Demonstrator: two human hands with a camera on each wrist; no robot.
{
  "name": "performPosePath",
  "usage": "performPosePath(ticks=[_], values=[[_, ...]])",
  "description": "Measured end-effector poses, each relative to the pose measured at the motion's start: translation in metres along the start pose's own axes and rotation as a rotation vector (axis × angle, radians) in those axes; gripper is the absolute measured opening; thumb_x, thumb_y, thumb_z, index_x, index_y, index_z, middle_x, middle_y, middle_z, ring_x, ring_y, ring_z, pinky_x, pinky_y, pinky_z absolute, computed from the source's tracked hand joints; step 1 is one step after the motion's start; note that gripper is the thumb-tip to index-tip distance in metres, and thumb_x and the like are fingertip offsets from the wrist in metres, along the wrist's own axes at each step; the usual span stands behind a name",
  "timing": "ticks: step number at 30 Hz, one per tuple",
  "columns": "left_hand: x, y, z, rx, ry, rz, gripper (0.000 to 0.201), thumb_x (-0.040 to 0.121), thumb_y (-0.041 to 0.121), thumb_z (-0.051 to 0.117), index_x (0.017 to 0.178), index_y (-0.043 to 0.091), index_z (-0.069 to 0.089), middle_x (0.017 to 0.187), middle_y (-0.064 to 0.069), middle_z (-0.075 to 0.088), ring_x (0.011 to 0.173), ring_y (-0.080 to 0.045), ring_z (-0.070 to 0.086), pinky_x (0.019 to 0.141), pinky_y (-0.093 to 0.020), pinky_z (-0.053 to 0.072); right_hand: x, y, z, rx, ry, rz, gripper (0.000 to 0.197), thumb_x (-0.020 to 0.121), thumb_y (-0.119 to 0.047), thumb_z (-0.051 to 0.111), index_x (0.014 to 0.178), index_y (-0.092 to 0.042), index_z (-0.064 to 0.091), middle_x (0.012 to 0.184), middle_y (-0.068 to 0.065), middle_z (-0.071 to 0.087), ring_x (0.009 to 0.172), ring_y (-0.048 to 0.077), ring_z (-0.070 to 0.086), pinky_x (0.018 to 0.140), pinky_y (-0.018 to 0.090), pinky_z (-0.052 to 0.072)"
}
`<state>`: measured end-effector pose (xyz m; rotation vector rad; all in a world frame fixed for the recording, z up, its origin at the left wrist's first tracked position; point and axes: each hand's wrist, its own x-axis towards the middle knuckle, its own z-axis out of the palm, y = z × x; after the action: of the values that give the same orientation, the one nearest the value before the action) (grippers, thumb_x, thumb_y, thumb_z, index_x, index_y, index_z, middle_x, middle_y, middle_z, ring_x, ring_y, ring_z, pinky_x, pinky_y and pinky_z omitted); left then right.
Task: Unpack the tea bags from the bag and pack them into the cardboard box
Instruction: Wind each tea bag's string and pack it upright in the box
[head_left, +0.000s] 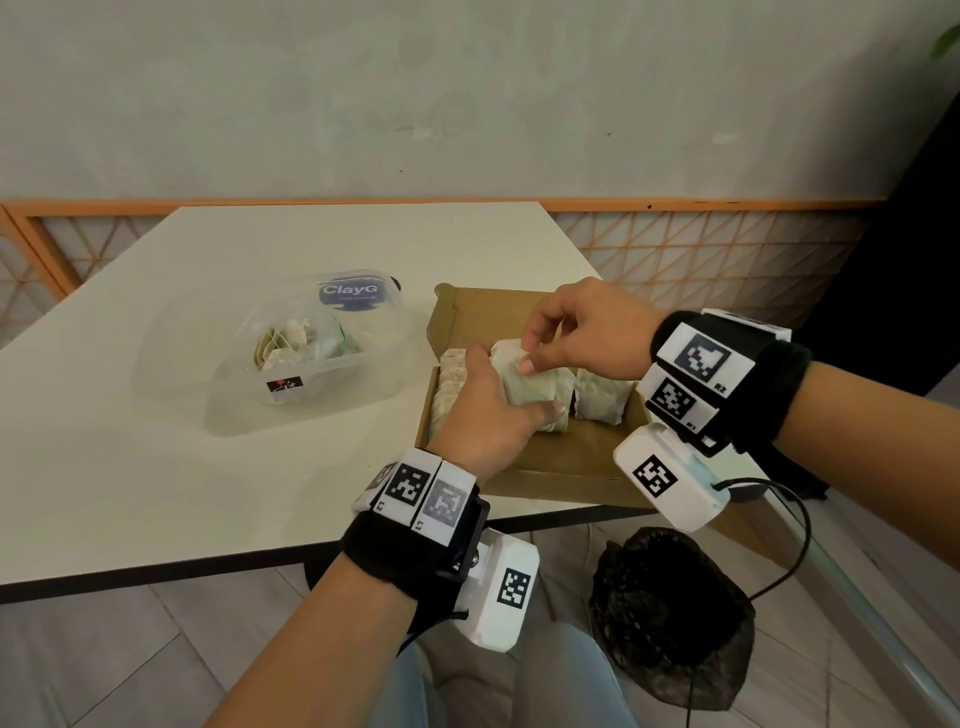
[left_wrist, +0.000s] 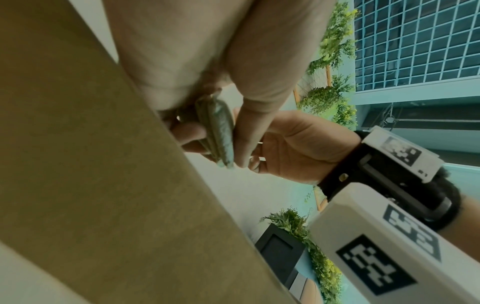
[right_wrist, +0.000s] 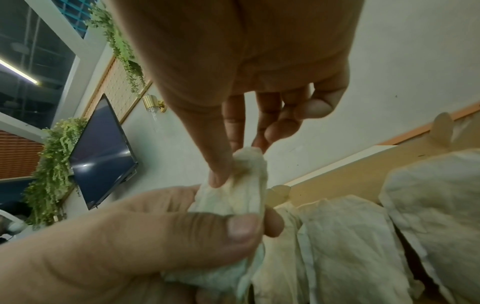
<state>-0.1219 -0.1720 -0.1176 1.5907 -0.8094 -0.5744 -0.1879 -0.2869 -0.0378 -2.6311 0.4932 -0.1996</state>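
Two hands meet over an open cardboard box (head_left: 524, 467) at the near right corner of a white table (head_left: 156, 467); from the head view we see our left hand (head_left: 483, 410) and our right hand (head_left: 582, 332) both on one small stack of tea bags (head_left: 524, 384), held just above the box floor; the left hand is curled round the stack's near end, thumb along one side, while the right hand pinches the far upper corner between thumb and fingers, its other fingers loosely bent; the stack's long axis runs from the near edge of the box toward the far wall, tilted up at the far end; more tea bags (head_left: 602, 395) lie in the box to its right, and another group sits at its left, partly hidden by the left hand; only the head view shows the clear plastic tub (head_left: 322, 343) well to the left on the table, with a transparent bag (head_left: 306, 338) of tea bags inside it, and a dark bag (head_left: 670, 618) on the floor below the table; the left wrist view alone shows the stack edge-on, thin layers pressed between thumb and fingers, beside a broad brown box wall; the right wrist view alone shows the crinkled paper close up, and the packed rows standing on edge beside it.
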Motion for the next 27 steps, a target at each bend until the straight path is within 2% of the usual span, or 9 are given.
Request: performPosePath(ticks=[3,7,11,14,16,18,20,23,27], values=[[0.0,-0.001,0.001,-0.006,-0.022,-0.031,0.073,0.081,0.017,0.073,0.136,0.013,0.025,0.114,0.003,0.053,0.107,-0.011,0.053,0.093,-0.028,0.046,-0.005,-0.005,-0.005,-0.018,-0.03,-0.028,0.013,0.074,-0.032,0.075,0.081,-0.024,0.068,0.079,-0.011,0.058,0.068,0.004,0.051,0.071,0.025,0.043],[-0.001,0.0,0.004,0.017,-0.066,-0.01,0.07,0.083,0.013,0.071,0.135,0.014,0.024,0.122,-0.003,0.051,0.111,-0.014,0.052,0.091,-0.021,0.044,-0.004,-0.006,-0.003,-0.071,-0.073,-0.022,0.015,0.073,-0.036,0.075,0.08,-0.032,0.063,0.094,-0.008,0.061,0.092,0.013,0.059,0.084,0.032,0.048],[-0.003,0.002,0.004,0.04,-0.075,0.014,0.07,0.082,0.01,0.071,0.134,0.013,0.023,0.119,-0.001,0.048,0.106,-0.01,0.05,0.082,-0.011,0.042,0.001,0.002,-0.001,-0.079,-0.145,0.102,0.05,0.069,-0.04,0.077,0.111,-0.02,0.057,0.103,-0.003,0.064,0.092,0.014,0.06,0.088,0.029,0.046],[-0.005,0.002,0.001,0.032,-0.064,0.011,0.071,0.082,0.013,0.072,0.133,0.017,0.023,0.107,0.008,0.046,0.089,0.001,0.05,0.069,-0.002,0.044,0.002,0.009,-0.002,0.071,-0.239,0.15,0.034,0.072,-0.032,0.077,0.098,-0.012,0.068,0.086,0.001,0.068,0.072,0.011,0.058,0.072,0.024,0.048],[-0.005,0.002,-0.002,-0.02,-0.059,-0.004,0.07,0.079,0.019,0.075,0.129,0.024,0.025,0.106,0.007,0.054,0.092,-0.002,0.056,0.078,-0.012,0.05,0.001,0.014,-0.006,0.169,-0.232,0.157,0.018,0.074,-0.024,0.076,0.086,-0.012,0.069,0.077,0.0,0.066,0.07,0.011,0.057,0.069,0.024,0.048],[-0.005,-0.001,-0.006,-0.095,0.028,-0.002,0.064,0.078,0.021,0.075,0.125,0.028,0.031,0.105,-0.003,0.062,0.096,-0.014,0.061,0.082,-0.027,0.053,-0.002,0.019,-0.014,0.184,-0.214,0.168,0.011,0.075,-0.021,0.076,0.081,-0.016,0.068,0.074,-0.003,0.064,0.07,0.01,0.057,0.069,0.024,0.048],[-0.004,-0.006,-0.014,-0.14,0.228,0.064,0.05,0.081,0.017,0.073,0.117,0.027,0.039,0.101,-0.002,0.064,0.091,-0.013,0.06,0.075,-0.021,0.05,-0.005,0.027,-0.025,0.112,-0.2,0.191,0.011,0.074,-0.025,0.076,0.08,-0.019,0.069,0.076,-0.004,0.066,0.072,0.009,0.057,0.073,0.024,0.046],[-0.004,-0.013,-0.031,-0.088,0.484,0.156,0.036,0.084,0.011,0.068,0.108,0.024,0.045,0.099,0.007,0.059,0.092,-0.01,0.054,0.079,-0.015,0.043,-0.01,0.04,-0.037,-0.042,-0.155,0.229,0.012,0.072,-0.03,0.077,0.07,-0.028,0.066,0.077,-0.005,0.065,0.08,0.012,0.057,0.084,0.03,0.044],[-0.004,-0.028,-0.039,-0.042,0.514,0.083,0.036,0.086,0.006,0.062,0.112,0.024,0.045,0.118,0.003,0.054,0.108,-0.012,0.048,0.092,-0.025,0.041,-0.02,0.051,-0.038,-0.112,-0.214,0.298,0.012,0.07,-0.032,0.078,0.07,-0.03,0.066,0.081,-0.008,0.066,0.087,0.012,0.057,0.087,0.027,0.041]])
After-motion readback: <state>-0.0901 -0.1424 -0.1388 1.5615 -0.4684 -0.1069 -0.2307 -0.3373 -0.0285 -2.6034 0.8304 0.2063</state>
